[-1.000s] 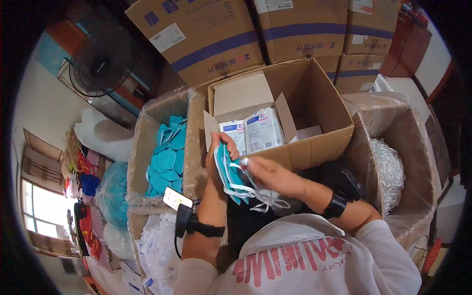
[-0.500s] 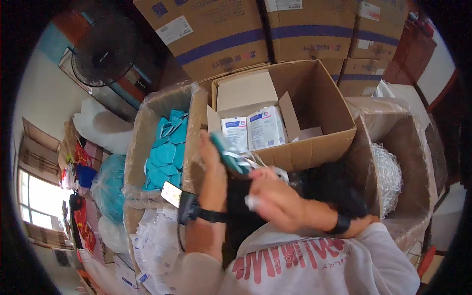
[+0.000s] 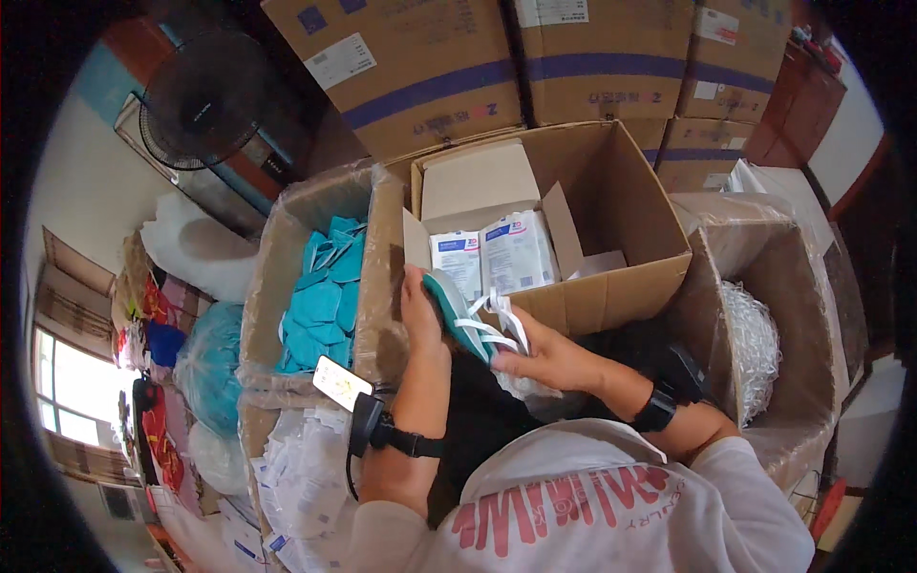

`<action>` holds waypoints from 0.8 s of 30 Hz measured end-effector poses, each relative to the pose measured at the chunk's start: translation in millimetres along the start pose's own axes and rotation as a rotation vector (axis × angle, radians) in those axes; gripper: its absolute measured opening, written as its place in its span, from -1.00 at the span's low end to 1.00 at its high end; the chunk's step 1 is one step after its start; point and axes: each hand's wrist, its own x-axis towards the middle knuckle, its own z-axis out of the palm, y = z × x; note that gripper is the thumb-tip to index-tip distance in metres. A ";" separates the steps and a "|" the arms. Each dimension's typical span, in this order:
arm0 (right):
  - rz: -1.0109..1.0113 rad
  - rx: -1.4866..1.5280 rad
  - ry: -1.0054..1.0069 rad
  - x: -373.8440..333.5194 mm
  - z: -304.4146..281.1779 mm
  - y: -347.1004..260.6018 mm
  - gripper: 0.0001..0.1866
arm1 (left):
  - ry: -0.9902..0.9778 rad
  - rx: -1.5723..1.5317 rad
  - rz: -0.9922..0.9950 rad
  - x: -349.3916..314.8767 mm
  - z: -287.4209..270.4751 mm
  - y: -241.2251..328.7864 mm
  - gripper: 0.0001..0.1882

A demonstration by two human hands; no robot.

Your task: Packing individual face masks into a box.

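A teal face mask [image 3: 449, 307], apparently several stacked together, is held at a tilt between my hands in front of the open carton. White ear loops [image 3: 497, 325] cross its right side. My left hand [image 3: 420, 313] is closed along its left edge. My right hand [image 3: 543, 359] pinches its lower right end by the loops, with thumb and fingers together. A clear plastic bag [image 3: 527, 388] shows just below the right hand. More teal masks [image 3: 325, 304] lie heaped in the lined box at the left.
The open carton [image 3: 611, 282] holds an inner white box with white printed packets [image 3: 518, 250]. A lined box [image 3: 812, 325] with a bundle of white cords [image 3: 750, 353] stands at right. White packets [image 3: 304, 473] lie at lower left. Sealed cartons [image 3: 430, 72] stand behind.
Both hands have slowed from a blur. My right hand has moved from the lower end and opened out along the mask, whose white loops now spread to the right.
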 end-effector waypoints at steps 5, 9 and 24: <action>-0.035 -0.573 0.005 3.5 -23.5 -11.1 -0.25 | -0.205 0.116 -0.063 -5.2 1.6 -0.2 -0.65; 0.078 -0.875 -0.127 10.0 -25.5 -17.0 -0.53 | -0.179 0.220 0.050 2.0 -2.7 -5.1 -0.64; 0.053 0.122 0.197 21.1 -5.4 -7.3 -0.70 | -0.017 0.322 0.336 -10.7 13.4 4.6 -0.64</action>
